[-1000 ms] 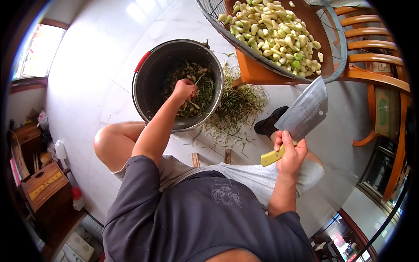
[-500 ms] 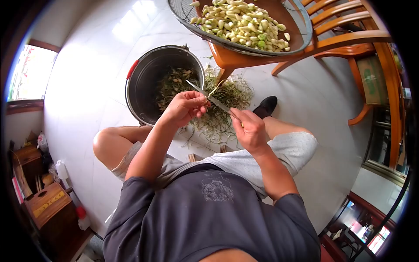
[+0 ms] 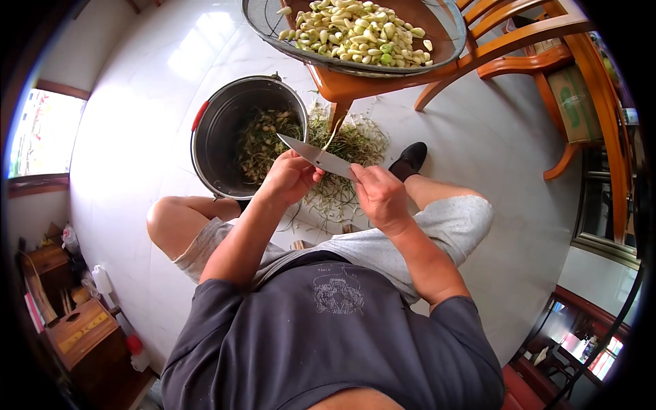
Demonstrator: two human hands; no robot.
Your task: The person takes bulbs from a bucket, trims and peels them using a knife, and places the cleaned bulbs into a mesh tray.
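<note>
My right hand (image 3: 381,195) is closed round the handle of a kitchen knife (image 3: 329,162), its pointed blade reaching up and left across my left fingertips. The broad face of the blade shows. My left hand (image 3: 289,179) is pinched beneath the blade. A thin pale stem (image 3: 333,134) rises beyond the blade from those fingers. It appears to belong to a small bulb plant, whose bulb is hidden by blade and fingers. Below, a metal bucket (image 3: 203,154) holds bulbs with green stalks (image 3: 268,137). Beside it lies a heap of trimmings (image 3: 359,147) on the floor.
A round mesh basket (image 3: 456,27) with many pale trimmed bulbs (image 3: 359,33) rests on a wooden chair (image 3: 342,85) ahead. A second chair (image 3: 533,65) and a cardboard box (image 3: 577,102) stand to the right. A wooden cabinet (image 3: 82,328) is at the lower left.
The knife has turned so that its blade face shows wider and covers more of my left fingertips. The view has shifted slightly; basket and bucket appear a little further left.
</note>
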